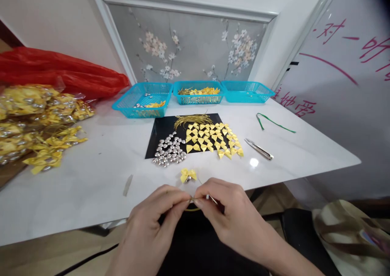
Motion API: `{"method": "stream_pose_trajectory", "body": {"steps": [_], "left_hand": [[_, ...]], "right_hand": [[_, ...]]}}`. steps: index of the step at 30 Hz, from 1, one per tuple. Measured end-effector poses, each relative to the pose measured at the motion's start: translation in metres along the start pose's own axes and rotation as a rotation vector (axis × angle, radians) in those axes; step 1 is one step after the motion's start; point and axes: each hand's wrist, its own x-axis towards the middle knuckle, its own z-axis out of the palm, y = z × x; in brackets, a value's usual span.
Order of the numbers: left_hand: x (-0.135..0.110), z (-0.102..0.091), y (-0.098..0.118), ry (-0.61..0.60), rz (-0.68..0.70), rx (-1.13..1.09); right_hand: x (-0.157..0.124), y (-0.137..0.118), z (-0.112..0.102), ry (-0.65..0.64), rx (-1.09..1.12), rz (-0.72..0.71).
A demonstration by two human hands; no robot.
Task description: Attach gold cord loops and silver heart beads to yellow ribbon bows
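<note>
My left hand (pixel 155 221) and my right hand (pixel 227 211) meet at the table's near edge, fingertips pinched together on a thin gold thread (pixel 192 205) that loops below them. The thread runs up to a small yellow ribbon bow (pixel 188 174) lying on the white table (pixel 100 178) just beyond my fingers. Farther back a black mat (pixel 163 131) carries a heap of silver heart beads (pixel 170 151), several yellow bows (pixel 213 140) and a bundle of gold threads (pixel 193 119).
Three turquoise baskets (pixel 198 92) line the back wall, two with yellow pieces. Bags of finished yellow bows (pixel 36 117) and a red plastic bag (pixel 61 70) fill the left. Metal tweezers (pixel 258 149) and a green ribbon (pixel 272 122) lie at right.
</note>
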Motion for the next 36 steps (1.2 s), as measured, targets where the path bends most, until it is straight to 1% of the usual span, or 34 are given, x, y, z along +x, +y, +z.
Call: {"method": "stream_pose_trajectory", "body": {"steps": [4,6,9,13,17,21,26,30,33,35,36], "left_hand": [[0.013,-0.003,-0.016,0.04,-0.17,0.029],[0.019,-0.008,-0.022,0.015,-0.208,0.029],[0.025,-0.014,-0.027,-0.05,-0.238,0.019],[0.034,-0.013,-0.03,-0.114,-0.243,0.021],[0.042,-0.007,-0.031,-0.161,-0.231,0.038],[0.049,-0.004,-0.03,-0.194,-0.199,0.068],[0.053,-0.006,-0.02,-0.262,-0.117,0.08],[0.051,-0.01,-0.01,-0.241,-0.102,0.088],[0.044,-0.015,-0.005,-0.198,-0.098,0.062],[0.037,-0.018,0.001,-0.143,-0.101,0.052],[0.033,-0.02,0.004,-0.101,-0.099,0.051]], "right_hand": [[0.021,0.021,-0.007,0.039,-0.105,0.086],[0.032,0.029,-0.009,0.049,-0.15,0.116],[0.047,0.035,-0.006,0.01,-0.22,0.16],[0.061,0.036,0.004,-0.053,-0.32,0.202],[0.066,0.037,0.012,-0.092,-0.405,0.218],[0.062,0.041,0.017,-0.098,-0.461,0.176],[0.051,0.038,0.019,-0.088,-0.514,0.081],[0.044,0.027,0.015,-0.08,-0.48,-0.007],[0.04,0.017,0.004,-0.047,-0.393,-0.051],[0.035,0.011,-0.005,0.02,-0.235,-0.061],[0.033,0.009,-0.01,0.051,-0.112,-0.045]]}}
